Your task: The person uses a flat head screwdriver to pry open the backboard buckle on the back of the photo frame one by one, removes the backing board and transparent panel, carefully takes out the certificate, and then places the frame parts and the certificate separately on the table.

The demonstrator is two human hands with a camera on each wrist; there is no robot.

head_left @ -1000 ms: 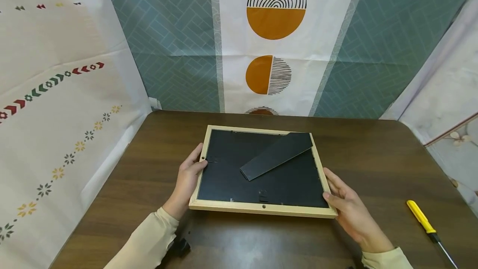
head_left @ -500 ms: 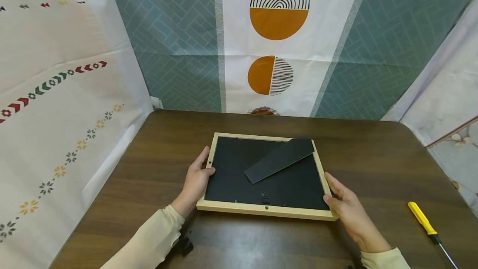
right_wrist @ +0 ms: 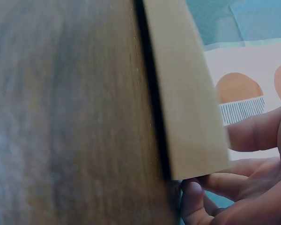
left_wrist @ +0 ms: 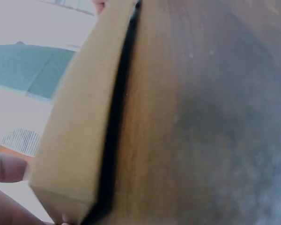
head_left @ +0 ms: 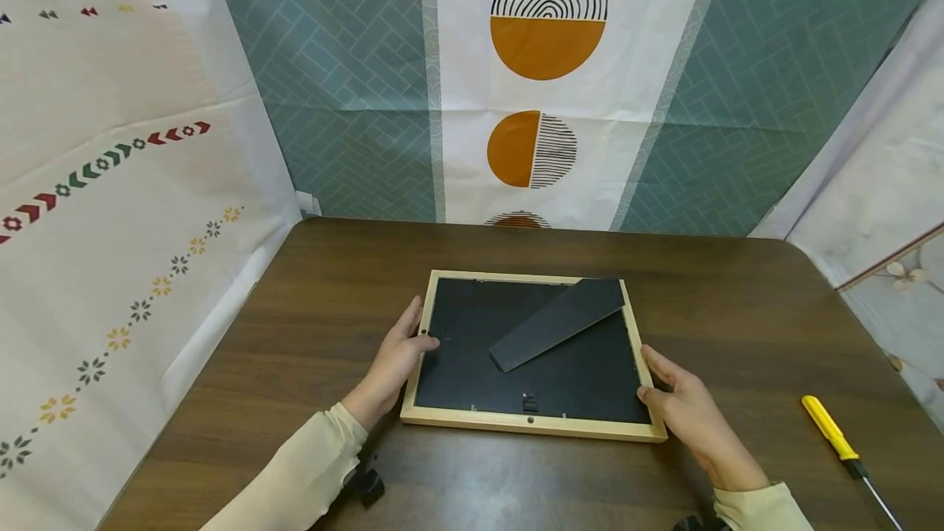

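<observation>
A picture frame [head_left: 465, 383] with a pale wooden border and black backing lies back side up between both hands in the head view. Its black stand flap [head_left: 556, 324] slants across the backing. My left hand [head_left: 391, 363] grips the left border, thumb on top near the corner of the backing. On the opposite border, my right hand [head_left: 682, 408] holds the lower right part, thumb over the edge and fingers at the side. Both wrist views show the wooden side [left_wrist: 79, 117] close up, with fingers of the right hand [right_wrist: 253, 183] under and beside it.
A screwdriver [head_left: 841, 445] with a yellow handle lies on the brown table [head_left: 332, 285] at the right. Patterned cloths hang behind the table and along both sides. Small black objects show near both wrists.
The picture frame, held in both hands, has moved down and slightly right toward the table. The left hand has shifted right with it, while the right hand has barely moved.
</observation>
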